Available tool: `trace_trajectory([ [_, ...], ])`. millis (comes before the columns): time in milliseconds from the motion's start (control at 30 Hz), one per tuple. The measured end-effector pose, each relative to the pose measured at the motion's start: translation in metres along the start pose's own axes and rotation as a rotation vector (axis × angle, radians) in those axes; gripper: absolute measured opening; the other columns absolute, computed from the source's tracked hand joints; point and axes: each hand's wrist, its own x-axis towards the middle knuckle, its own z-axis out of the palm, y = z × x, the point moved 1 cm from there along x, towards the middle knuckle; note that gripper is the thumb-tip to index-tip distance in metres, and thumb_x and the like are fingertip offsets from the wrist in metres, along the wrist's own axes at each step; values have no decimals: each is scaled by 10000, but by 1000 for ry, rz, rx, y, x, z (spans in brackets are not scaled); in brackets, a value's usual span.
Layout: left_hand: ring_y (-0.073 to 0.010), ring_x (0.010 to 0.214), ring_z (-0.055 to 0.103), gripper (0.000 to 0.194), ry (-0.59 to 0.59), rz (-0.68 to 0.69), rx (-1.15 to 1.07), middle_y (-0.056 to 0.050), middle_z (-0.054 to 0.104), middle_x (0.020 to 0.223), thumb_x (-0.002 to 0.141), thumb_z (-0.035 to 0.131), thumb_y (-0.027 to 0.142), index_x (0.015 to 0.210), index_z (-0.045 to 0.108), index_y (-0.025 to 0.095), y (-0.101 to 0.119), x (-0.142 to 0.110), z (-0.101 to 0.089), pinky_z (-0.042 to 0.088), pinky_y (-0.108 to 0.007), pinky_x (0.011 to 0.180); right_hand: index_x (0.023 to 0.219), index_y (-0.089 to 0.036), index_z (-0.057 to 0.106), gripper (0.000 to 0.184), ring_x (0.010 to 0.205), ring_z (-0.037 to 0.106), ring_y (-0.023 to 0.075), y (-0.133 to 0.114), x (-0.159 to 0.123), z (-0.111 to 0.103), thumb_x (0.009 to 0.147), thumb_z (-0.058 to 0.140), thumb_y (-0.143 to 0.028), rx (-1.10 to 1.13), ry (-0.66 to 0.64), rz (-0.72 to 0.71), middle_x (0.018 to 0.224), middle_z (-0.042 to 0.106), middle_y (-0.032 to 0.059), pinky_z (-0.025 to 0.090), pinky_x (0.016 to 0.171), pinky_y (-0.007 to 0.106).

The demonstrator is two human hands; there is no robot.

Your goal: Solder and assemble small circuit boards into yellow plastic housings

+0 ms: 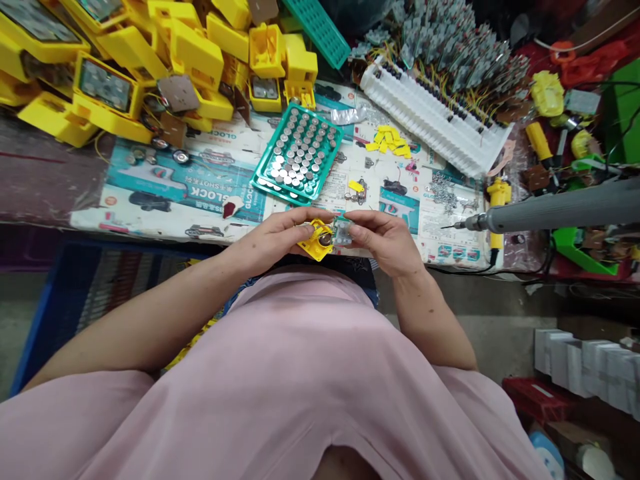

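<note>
My left hand (285, 233) is closed on a small yellow plastic housing (314, 249) with a round metallic part in it, held over the table's front edge. Right beside it, my right hand (383, 239) pinches a small circuit board (343, 233) with a greyish clear face. The two pieces meet or nearly touch; I cannot tell whether they are joined. Just beyond my hands stands a green tray (260, 185) with rows of round silver cells. Small yellow pieces (389, 141) lie in a pile farther back.
Yellow housings (195, 57) are heaped at the back left. A white rack (425, 113) with wired boards stands at the back right. A grey electric screwdriver (545, 210) juts in from the right, its bit pointing left. A blue crate (55, 313) sits below the table at left.
</note>
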Motion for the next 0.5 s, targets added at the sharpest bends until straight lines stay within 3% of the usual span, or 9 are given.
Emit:
trace_trajectory([
  [133, -178, 944, 663, 492, 10, 4, 72, -55, 690, 1184, 838, 631, 433, 1280, 636, 218, 1, -1, 1, 560, -248, 751, 886, -229, 758, 479, 685, 673, 111, 1, 0, 2, 596, 871, -592, -37, 23, 4, 806, 742, -12, 618, 635, 267],
  [300, -173, 922, 657, 501, 27, 35, 185, -67, 673, 1218, 816, 669, 521, 1195, 655, 193, 3, -1, 5, 541, -233, 736, 887, -229, 737, 544, 643, 652, 116, 0, -2, 7, 495, 929, -553, -40, 43, 37, 722, 692, -33, 602, 599, 268],
  [500, -197, 910, 657, 602, 2, 61, 240, -59, 709, 1038, 802, 650, 624, 1198, 636, 171, -1, 1, 3, 538, -280, 789, 836, -219, 722, 513, 609, 617, 104, -2, -1, 9, 507, 920, -561, -54, 24, 28, 658, 660, -41, 577, 583, 257],
])
